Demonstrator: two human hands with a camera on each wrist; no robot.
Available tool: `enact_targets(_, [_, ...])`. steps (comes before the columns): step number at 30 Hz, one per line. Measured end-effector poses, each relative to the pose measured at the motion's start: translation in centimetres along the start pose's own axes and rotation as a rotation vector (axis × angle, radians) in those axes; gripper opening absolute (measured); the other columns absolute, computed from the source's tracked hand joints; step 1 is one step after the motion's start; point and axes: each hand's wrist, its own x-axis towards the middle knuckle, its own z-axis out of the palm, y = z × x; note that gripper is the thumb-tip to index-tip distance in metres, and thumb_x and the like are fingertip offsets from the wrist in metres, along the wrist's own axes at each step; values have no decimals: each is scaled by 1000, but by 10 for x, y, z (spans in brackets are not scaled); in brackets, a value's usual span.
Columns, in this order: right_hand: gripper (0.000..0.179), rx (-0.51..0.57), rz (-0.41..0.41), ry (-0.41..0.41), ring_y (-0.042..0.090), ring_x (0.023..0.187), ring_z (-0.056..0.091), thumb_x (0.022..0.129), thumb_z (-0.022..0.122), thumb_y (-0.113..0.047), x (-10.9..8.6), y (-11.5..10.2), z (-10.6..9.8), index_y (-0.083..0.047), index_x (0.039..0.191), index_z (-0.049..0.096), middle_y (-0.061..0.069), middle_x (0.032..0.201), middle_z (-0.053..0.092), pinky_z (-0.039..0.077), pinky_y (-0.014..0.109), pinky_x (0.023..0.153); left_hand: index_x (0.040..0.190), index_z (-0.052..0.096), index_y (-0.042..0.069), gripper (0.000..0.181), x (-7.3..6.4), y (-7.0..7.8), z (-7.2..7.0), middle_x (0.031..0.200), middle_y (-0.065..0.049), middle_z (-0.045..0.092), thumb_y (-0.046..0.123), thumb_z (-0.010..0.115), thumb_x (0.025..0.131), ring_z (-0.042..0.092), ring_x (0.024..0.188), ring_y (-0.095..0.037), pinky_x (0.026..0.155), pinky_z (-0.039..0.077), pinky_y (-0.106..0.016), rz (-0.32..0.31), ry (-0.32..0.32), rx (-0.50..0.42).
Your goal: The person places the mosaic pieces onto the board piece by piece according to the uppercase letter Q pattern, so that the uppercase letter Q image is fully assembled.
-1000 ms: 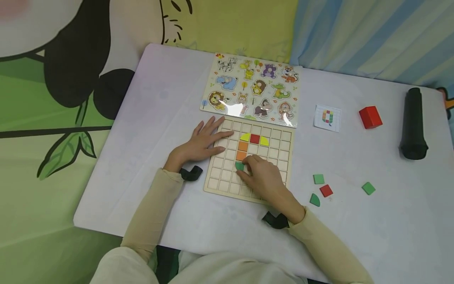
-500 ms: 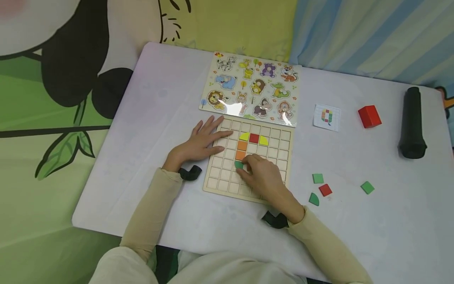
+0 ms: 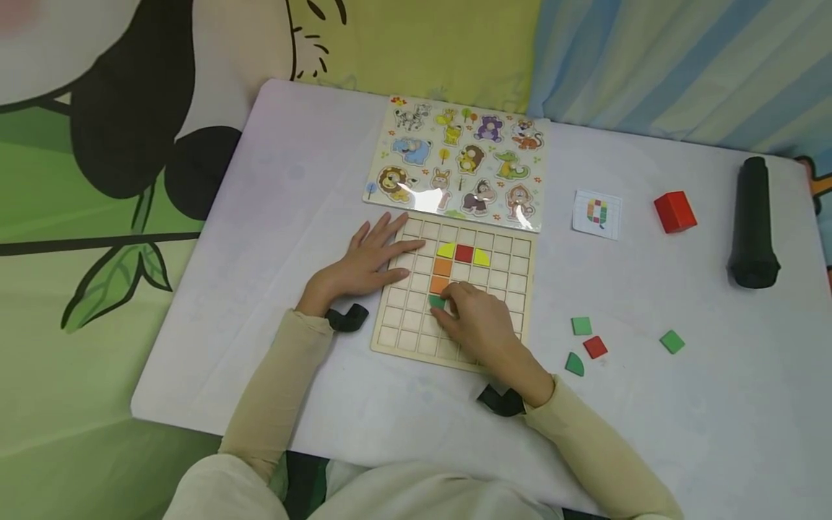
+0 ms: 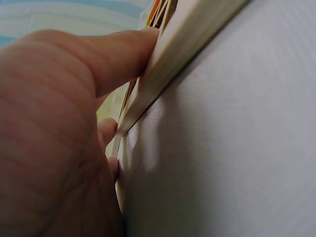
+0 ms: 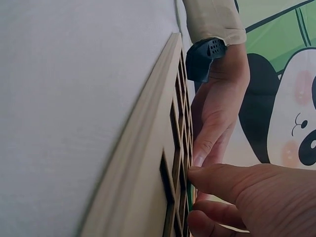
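Observation:
A wooden grid board (image 3: 411,339) lies flat in front of the person. Its squares hold two yellow quarter-circle tiles, one of them this right-hand yellow tile (image 3: 481,258), with a red square tile (image 3: 464,253) between them. Below the left yellow piece sit two orange square tiles (image 3: 442,267). My right hand (image 3: 479,321) pinches a green quarter-circle tile (image 3: 436,302) by thumb and fingertips, in the square under the lower orange one. A sliver of that green shows between the fingers in the right wrist view. My left hand (image 3: 367,261), fingers spread and straight, rests on the board's left edge.
Right of the board lie two green square tiles, the farther one (image 3: 672,341) apart, a red tile (image 3: 594,347) and a green quarter-circle (image 3: 575,364). Beyond are a pattern card (image 3: 596,214), a red block (image 3: 675,211) and a black cylinder (image 3: 754,224). An animal puzzle (image 3: 455,162) adjoins the board's far edge.

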Motion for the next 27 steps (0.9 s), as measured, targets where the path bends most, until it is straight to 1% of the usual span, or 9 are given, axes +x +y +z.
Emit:
enact_targets(5, [23,2,6,-6,10,53,45,87,75,-27,0,2,-1,-6,94,67,-2,70,54,37,24,48,151,37,26,55,1,1,0,166,-5,-2,41,50,100,-14,151,-27,119,-11,-50,1,0,-3])
enact_targets(10, [25,9,33,-5,11,55,45,90,71,-30,-5,6,-5,-7,97,68,-2,71,53,37,24,49,152,37,27,55,1,2,0,166,-5,-3,41,50,100,-15,151,-27,118,-11,-51,-1,-7,2])
enact_targets(15, [24,6,72,21,12,58,48,91,69,-27,-11,15,-13,-5,101,69,0,74,57,41,27,53,152,36,28,55,1,1,0,166,-3,-4,41,49,100,-16,151,-25,119,-11,-49,-14,-9,1])
enact_targets(18, [24,13,112,44,15,60,50,90,70,-25,-16,25,-19,-4,102,69,1,73,57,42,29,54,152,36,27,56,1,2,0,166,-4,-4,41,50,100,-16,151,-25,118,-12,-49,-13,-11,-5])
enact_targets(21, [24,18,150,68,15,60,49,90,70,-24,-22,39,-26,-3,102,69,2,72,56,40,30,55,152,36,26,56,1,2,-1,166,-4,-4,41,51,100,-16,151,-26,118,-12,-49,-10,-13,-7])
enact_targets(25, [24,4,179,122,15,59,48,89,70,-23,-32,59,-35,-2,100,68,3,73,56,37,29,53,152,36,26,57,2,1,0,166,-5,-4,41,51,100,-16,151,-26,118,-12,-50,-4,-10,-12])
enact_targets(27, [24,-8,192,156,17,59,49,89,70,-22,-38,69,-39,-1,99,68,5,75,58,37,29,52,152,36,26,56,2,1,0,166,-5,-3,41,51,100,-16,151,-26,118,-12,-50,-4,-10,-15])
